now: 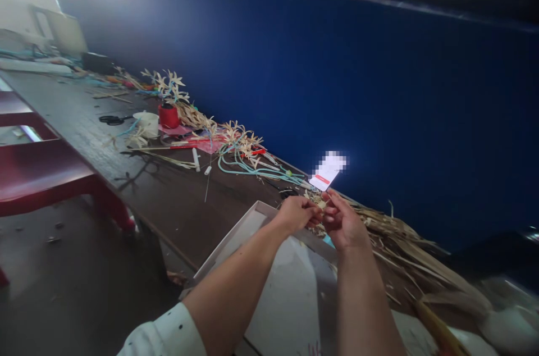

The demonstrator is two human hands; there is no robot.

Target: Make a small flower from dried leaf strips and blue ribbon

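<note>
My left hand [296,213] and my right hand [344,222] meet above the far edge of a shallow white box [236,241] on a long dark wooden table [168,199]. Both hands are closed in a pinch on a small pale straw piece [321,204] held between their fingertips. Its exact shape is too small to make out. Dried straw strips [400,238] lie in a heap just right of my hands. A white card [327,170] leans against the blue wall behind them.
Further along the table lie straw flowers with teal stems [244,145], a red pot [169,115] holding straw flowers, a white cup [147,123], black scissors [112,119] and a white glue stick [196,159]. A blue wall [379,92] backs the table. Red benches [37,170] stand left.
</note>
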